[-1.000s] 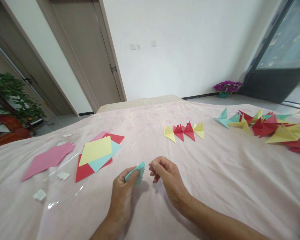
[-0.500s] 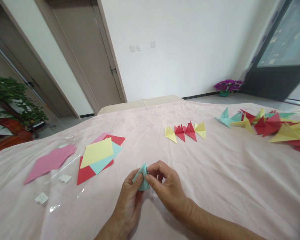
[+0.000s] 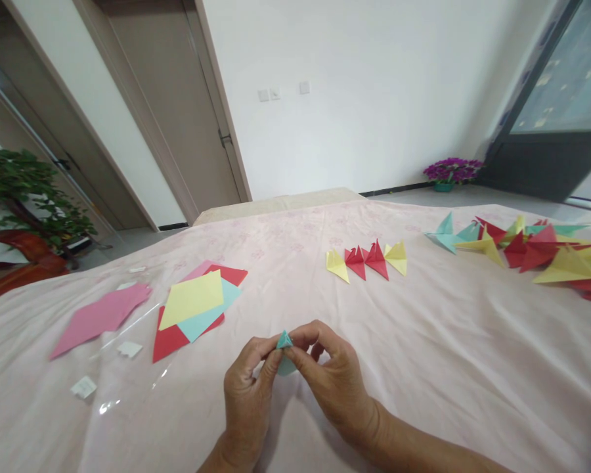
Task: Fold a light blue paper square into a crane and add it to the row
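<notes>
Right-hand fingers, a clear gap away from the turquoise paper (image 3: pixel 284 340) one second earlier, had come in to meet it and pinched its right edge. Half a second before, the paper had shown a taller face between the hands; now a small pointed part stood up at the fingertips, with a paler part showing below the thumbs. The left hand (image 3: pixel 250 381) held the left side, its thumb and index finger closed together on the paper; its other fingers were mostly hidden. On the right hand (image 3: pixel 337 378), thumb and index finger were likewise closed on the paper, the remaining fingers curled behind. Both hands were nearly touching across it, above the pink cloth (image 3: pixel 423 355) near its front.

Beyond them, the row of four folded birds (image 3: pixel 375 261) kept its yellow, red, red, yellow order. The heap of folded birds (image 3: pixel 536 248) lay farther right, unchanged. To the left, the yellow sheet (image 3: pixel 192 299) still lay over turquoise and red ones, with the pink sheets (image 3: pixel 101 318) beside them.
</notes>
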{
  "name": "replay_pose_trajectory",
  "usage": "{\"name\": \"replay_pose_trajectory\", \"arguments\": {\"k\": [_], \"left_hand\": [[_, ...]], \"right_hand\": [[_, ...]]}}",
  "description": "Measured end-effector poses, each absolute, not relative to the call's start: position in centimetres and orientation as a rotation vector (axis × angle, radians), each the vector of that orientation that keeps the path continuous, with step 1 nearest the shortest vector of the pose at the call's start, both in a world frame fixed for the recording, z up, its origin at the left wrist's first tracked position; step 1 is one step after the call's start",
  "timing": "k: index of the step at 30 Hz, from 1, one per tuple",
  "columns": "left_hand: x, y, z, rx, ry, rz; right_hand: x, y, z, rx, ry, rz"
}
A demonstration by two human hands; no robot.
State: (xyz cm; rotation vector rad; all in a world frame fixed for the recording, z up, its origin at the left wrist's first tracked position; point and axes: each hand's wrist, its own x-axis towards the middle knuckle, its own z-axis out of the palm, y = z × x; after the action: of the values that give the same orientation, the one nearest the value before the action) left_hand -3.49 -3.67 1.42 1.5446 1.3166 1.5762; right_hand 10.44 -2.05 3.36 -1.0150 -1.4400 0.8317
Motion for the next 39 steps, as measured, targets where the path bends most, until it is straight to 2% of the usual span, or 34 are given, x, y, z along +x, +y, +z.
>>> {"name": "replay_pose_trajectory", "arguments": {"k": [30,39], "left_hand": [[-3.58,-3.91,1.66,1.642,1.317,1.682],[-3.49,-3.79,1.90,1.716,1.334,1.614]], "right_hand": [[10.31,-2.23,3.19,-0.909,-1.483,0.803],[10.78,-1.75,3.10,-0.926,-1.559,0.774]]}}
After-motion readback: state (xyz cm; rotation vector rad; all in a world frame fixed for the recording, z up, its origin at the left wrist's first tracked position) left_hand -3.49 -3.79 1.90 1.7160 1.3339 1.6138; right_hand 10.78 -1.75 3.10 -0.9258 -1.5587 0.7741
